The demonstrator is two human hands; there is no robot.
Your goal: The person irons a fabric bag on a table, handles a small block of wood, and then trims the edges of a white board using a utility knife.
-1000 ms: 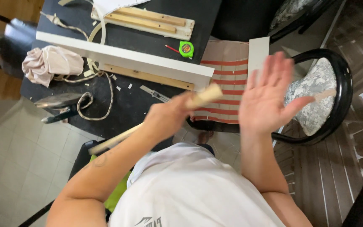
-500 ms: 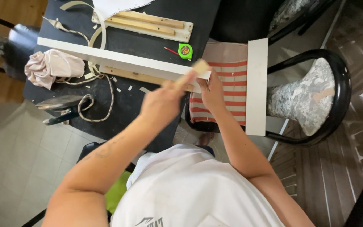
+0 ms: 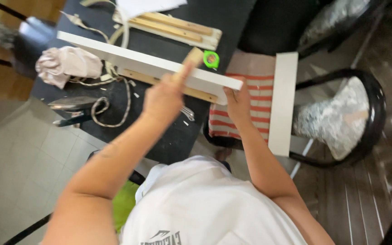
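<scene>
At the bottom of the frame a white shirt (image 3: 205, 204) fills the near view, with both bare arms reaching up from it. Left of centre, the left hand (image 3: 163, 97) is closed around a wooden stick (image 3: 188, 65) whose pale end pokes up past the white board (image 3: 150, 67). Just right of centre, the right hand (image 3: 237, 102) grips the near end of that board — fingers curled on its edge. The board lies slantwise over the dark bench (image 3: 159, 131), a wooden strip under it. Right of it a second white board (image 3: 283, 102) rests on a red-striped cloth (image 3: 250, 113). Further up sit a green tape measure (image 3: 211, 59), a crumpled pink cloth (image 3: 66, 66) and a cord (image 3: 110, 106).
</scene>
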